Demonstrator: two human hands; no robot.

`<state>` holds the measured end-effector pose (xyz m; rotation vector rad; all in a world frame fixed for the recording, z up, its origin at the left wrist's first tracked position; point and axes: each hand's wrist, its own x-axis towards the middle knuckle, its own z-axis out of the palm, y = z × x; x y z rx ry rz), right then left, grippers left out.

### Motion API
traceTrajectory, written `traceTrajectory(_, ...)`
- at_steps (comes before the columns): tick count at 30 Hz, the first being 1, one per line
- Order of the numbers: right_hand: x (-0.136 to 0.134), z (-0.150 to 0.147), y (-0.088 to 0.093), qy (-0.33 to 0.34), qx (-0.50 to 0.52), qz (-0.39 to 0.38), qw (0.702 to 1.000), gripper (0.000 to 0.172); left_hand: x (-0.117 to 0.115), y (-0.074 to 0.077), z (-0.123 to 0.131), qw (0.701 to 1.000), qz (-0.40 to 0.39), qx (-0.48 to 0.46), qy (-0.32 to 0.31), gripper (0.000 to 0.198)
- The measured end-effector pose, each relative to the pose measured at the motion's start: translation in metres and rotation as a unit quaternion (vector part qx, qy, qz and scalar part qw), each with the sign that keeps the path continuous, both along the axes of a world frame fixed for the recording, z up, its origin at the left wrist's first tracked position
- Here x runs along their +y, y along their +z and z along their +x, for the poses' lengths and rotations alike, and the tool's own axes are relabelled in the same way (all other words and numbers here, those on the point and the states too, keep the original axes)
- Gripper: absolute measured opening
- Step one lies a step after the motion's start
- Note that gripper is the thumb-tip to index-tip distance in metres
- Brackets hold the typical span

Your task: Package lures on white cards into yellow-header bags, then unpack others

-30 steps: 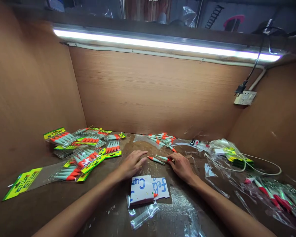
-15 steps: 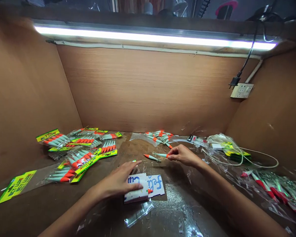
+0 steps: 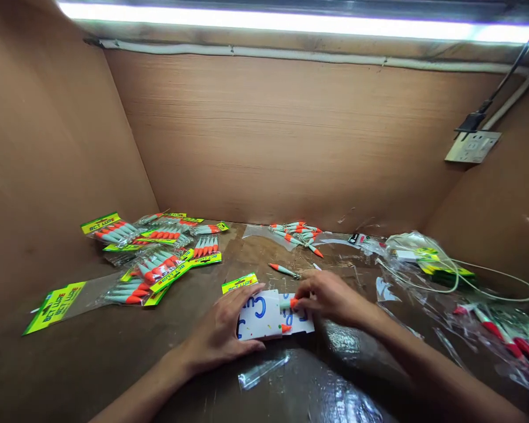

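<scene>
My left hand is wrapped round a white card box with blue lettering, thumb along the near side and fingers over the far side. An orange lure tip pokes from the box's right end, over a lettered white flap. My right hand pinches the orange end of a pale fishing lure, whose other end is at the box opening. A yellow BCT LURE header shows behind the box. Just beyond my right hand lies one loose lure.
Packed lure bags are heaped at the left. A pile of loose lures lies at the back. Clear plastic scraps, a white cord and red-and-white lures lie on the table. A socket is on the wall.
My right hand has brought the lure from the back of the table to the box's right end. My left hand has shifted round the box. The view has tilted down.
</scene>
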<state>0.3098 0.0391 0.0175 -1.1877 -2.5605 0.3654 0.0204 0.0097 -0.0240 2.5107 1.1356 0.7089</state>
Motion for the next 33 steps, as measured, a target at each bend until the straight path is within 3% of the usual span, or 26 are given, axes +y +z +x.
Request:
traceTrajectory(3,-0.014,-0.025,-0.015,0.037,-0.042,0.1,0.993,0.023,-0.003,0.001,0.001,1.0,0.004,0.0,-0.014,0.101)
traceTrajectory(5,-0.017,-0.029,-0.018,0.072,-0.056,0.125,0.988,0.023,0.0,-0.001,-0.001,1.0,0.003,-0.002,-0.014,0.103)
traceTrajectory(9,0.0,-0.017,-0.003,0.126,0.019,0.017,0.992,0.02,0.008,-0.006,-0.008,1.0,-0.002,-0.014,-0.009,0.104)
traceTrajectory(11,0.018,-0.018,0.003,0.065,0.063,-0.018,0.996,0.028,0.01,-0.008,-0.01,1.0,-0.009,-0.016,-0.016,0.103)
traceTrajectory(13,0.039,-0.029,0.0,-0.041,0.056,-0.01,0.998,0.034,0.01,-0.008,-0.01,0.999,-0.016,-0.013,-0.03,0.103)
traceTrajectory(15,0.059,-0.048,-0.01,-0.119,0.009,0.006,0.993,0.026,0.009,-0.009,-0.009,0.999,-0.02,-0.01,-0.044,0.105)
traceTrajectory(19,0.085,-0.074,-0.027,-0.138,0.005,0.004,0.99,0.029,0.007,-0.01,-0.01,0.998,-0.029,-0.008,-0.058,0.106)
traceTrajectory(22,0.093,-0.062,-0.018,-0.127,0.043,-0.003,0.991,0.035,0.008,-0.012,-0.012,0.998,-0.032,-0.005,-0.055,0.107)
traceTrajectory(24,0.091,-0.044,-0.008,-0.113,0.147,-0.055,0.981,0.033,0.009,-0.014,-0.013,0.998,-0.033,-0.005,-0.058,0.108)
traceTrajectory(26,0.082,-0.025,0.001,-0.094,0.327,-0.154,0.928,0.03,0.01,-0.015,-0.014,0.997,-0.036,-0.008,-0.065,0.108)
traceTrajectory(29,0.059,-0.009,0.003,-0.086,0.522,-0.271,0.804,0.031,0.01,-0.019,-0.015,0.997,-0.049,-0.008,-0.067,0.107)
traceTrajectory(31,0.043,-0.008,-0.002,-0.096,0.559,-0.312,0.762,0.031,0.01,-0.02,-0.015,0.996,-0.054,-0.007,-0.066,0.106)
traceTrajectory(33,0.032,-0.013,-0.008,-0.099,0.57,-0.342,0.74,0.031,0.011,-0.021,-0.016,0.996,-0.052,-0.009,-0.065,0.105)
